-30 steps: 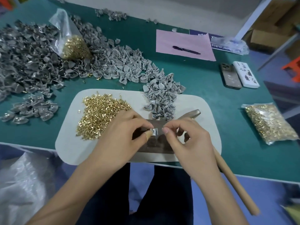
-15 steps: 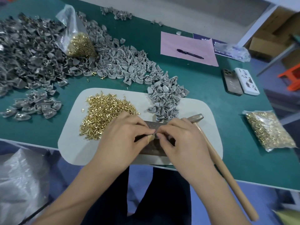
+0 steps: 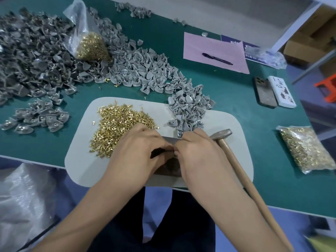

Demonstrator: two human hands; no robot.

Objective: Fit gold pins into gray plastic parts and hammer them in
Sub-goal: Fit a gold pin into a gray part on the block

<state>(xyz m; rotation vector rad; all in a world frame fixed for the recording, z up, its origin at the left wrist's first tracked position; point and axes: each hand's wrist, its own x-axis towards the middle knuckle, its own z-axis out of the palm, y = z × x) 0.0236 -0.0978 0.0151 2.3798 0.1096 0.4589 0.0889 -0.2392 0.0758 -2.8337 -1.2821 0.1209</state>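
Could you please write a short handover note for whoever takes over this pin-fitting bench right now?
Left hand and right hand: fingertips meet over the dark metal block, pinching something small; the piece itself is hidden.
Loose gold pins are heaped on the left of the white mat; unfitted gray parts lie at its far edge.
Hammer lies on the mat beside the right hand, not held.
Parts with pins already in sit on the green table, far left.
Left: hammer this one, then the many gray parts remaining.
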